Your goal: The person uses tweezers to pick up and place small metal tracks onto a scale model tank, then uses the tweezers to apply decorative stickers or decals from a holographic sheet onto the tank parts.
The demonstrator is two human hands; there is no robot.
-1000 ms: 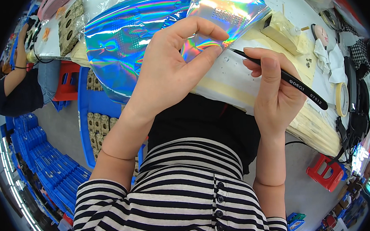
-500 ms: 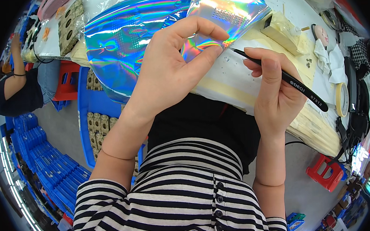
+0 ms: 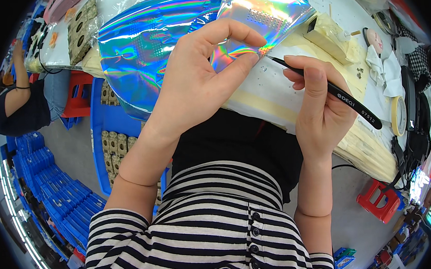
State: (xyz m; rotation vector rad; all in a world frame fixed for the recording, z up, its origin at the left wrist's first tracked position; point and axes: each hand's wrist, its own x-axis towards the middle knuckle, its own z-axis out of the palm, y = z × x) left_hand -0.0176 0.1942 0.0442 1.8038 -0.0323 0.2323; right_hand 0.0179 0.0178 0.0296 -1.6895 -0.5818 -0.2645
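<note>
A shiny blue and rainbow holographic sheet (image 3: 138, 43) with rows of small dots lies on the worktable, one part folded up at its right. My left hand (image 3: 192, 81) reaches over it, thumb and forefinger pinching the sheet's right edge. Between the fingers of my right hand (image 3: 322, 103) is a pair of black tweezers (image 3: 356, 107), their tips pointing left. Those tips sit just by my left fingertips at the sheet's edge; whether they grip anything is too small to tell.
Right of the sheet stands a block covered in yellowish tape (image 3: 329, 40), with tiny metal bits (image 3: 360, 72) nearby. A tape roll (image 3: 398, 116) lies farther right. Below the table at left is a blue tray (image 3: 99, 136) of patterned pieces. Another person (image 3: 19, 104) sits at far left.
Almost nothing differs. The tweezers and my right fingers have shifted very slightly; my left hand keeps its pinch on the sheet.
</note>
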